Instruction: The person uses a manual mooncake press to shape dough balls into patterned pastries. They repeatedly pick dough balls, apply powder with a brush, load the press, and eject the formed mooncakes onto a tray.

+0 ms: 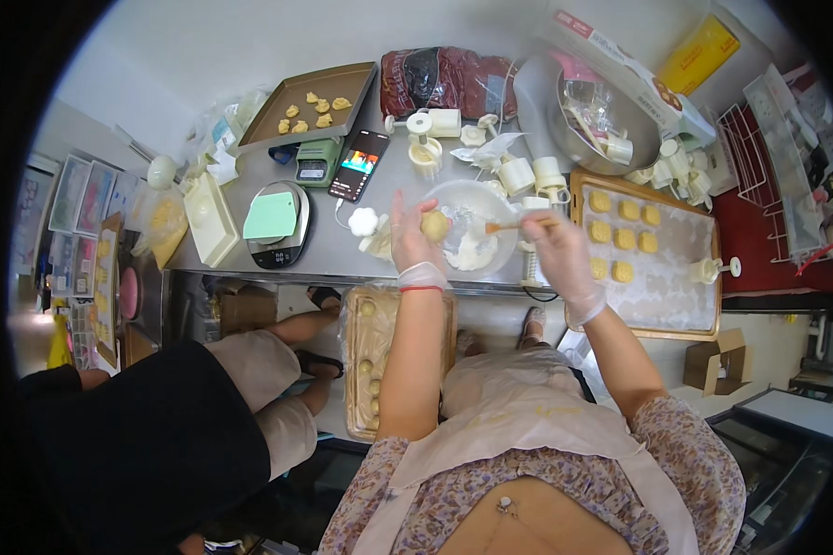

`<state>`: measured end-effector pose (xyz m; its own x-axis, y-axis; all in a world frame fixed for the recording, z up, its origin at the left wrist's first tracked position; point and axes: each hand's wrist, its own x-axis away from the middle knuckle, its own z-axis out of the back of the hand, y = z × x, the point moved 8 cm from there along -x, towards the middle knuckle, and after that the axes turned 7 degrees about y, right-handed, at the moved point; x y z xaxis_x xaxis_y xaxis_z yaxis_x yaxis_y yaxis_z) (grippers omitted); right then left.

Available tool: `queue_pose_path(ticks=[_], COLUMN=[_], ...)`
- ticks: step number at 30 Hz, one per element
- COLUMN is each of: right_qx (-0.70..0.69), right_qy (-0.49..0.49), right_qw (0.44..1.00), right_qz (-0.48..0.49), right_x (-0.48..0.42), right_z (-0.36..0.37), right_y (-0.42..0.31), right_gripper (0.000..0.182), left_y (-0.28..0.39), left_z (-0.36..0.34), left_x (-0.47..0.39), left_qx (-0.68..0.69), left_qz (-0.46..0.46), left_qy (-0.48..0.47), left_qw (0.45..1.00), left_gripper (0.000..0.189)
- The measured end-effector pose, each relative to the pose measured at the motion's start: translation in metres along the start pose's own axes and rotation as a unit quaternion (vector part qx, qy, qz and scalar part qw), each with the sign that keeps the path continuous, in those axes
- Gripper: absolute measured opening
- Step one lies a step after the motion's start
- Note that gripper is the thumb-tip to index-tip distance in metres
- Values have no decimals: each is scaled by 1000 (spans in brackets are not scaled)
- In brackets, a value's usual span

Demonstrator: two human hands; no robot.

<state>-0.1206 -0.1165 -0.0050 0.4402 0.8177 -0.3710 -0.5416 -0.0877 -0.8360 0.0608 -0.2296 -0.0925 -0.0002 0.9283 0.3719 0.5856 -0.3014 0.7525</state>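
Observation:
My left hand [414,239], in a clear plastic glove, holds a round ball of yellowish dough [434,226] against its fingers at the left rim of a bowl. My right hand [561,257], also gloved and slightly blurred, grips the wooden handle of a small brush [510,226]. Its bristles point left, towards the dough ball and apart from it. Below both lies a translucent bowl [503,250] with white powder [473,251] inside. Left of my left hand stands a white flower-shaped mould piece [363,221].
A lined tray [673,277] of pressed yellow cakes [624,238] is on the right, a plunger mould [713,270] on its edge. A kitchen scale [278,255], a phone [358,166] and several white moulds [516,175] share the table. Another person [160,423] is at left; a plastic-covered tray [361,340] sits below.

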Motion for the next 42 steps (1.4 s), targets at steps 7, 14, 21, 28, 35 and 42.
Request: queue_pose_path(ticks=[7, 14, 21, 28, 35, 42], right_qx=[-144, -209, -216, -210, -177, -32], right_qy=[69, 4, 54, 28, 58, 28], right_qw=[984, 978, 974, 976, 981, 999], right_qz=[-78, -25, -31, -53, -58, -8], right_x=[10, 23, 27, 31, 19, 17], right_z=[17, 13, 23, 23, 25, 6], right_y=[-9, -44, -39, -37, -30, -11], right_gripper=[11, 9, 10, 10, 11, 8], left_y=[-13, -26, -29, -37, -35, -19], left_z=[12, 2, -4, 3, -4, 18], left_x=[11, 17, 11, 5, 17, 0], left_qx=[166, 89, 72, 64, 80, 107], left_qz=[181, 210, 156, 160, 166, 84], left_qy=[16, 45, 26, 16, 8, 50], left_qw=[969, 972, 985, 985, 983, 989], left_gripper=[48, 42, 38, 44, 46, 43])
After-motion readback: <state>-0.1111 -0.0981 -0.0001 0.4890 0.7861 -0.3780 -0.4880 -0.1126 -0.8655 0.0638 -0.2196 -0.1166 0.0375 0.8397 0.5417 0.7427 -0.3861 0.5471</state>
